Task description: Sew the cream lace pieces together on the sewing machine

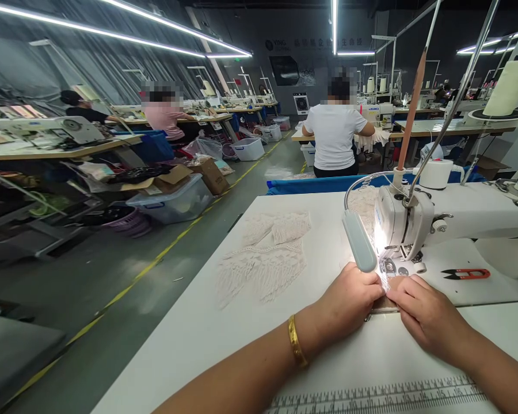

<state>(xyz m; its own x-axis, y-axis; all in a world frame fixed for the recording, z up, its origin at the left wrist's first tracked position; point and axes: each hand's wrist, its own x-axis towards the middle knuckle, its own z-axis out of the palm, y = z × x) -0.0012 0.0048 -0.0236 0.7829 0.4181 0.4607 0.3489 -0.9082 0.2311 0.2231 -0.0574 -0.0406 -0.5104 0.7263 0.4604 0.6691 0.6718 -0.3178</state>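
Note:
A white sewing machine [449, 207] stands at the right, its lamp [360, 241] lighting the needle area. Just in front of the presser foot, my left hand [351, 296] pinches the left edge of a small pale lace fabric [384, 282]. My right hand [427, 313] is closed on the same fabric from the right, its fingertips almost touching the left ones. Where the fabric meets the needle is washed out by glare. Beige lace pieces [267, 253] lie flat on the white table [190, 345] to the left.
Orange-handled thread snips [466, 274] lie on the machine bed. A printed ruler scale [384, 397] runs along the table's near edge. Behind the table is a blue cloth trough [306, 184]. A person in a white shirt [334, 135] sits ahead; bins [172, 198] stand on the floor at left.

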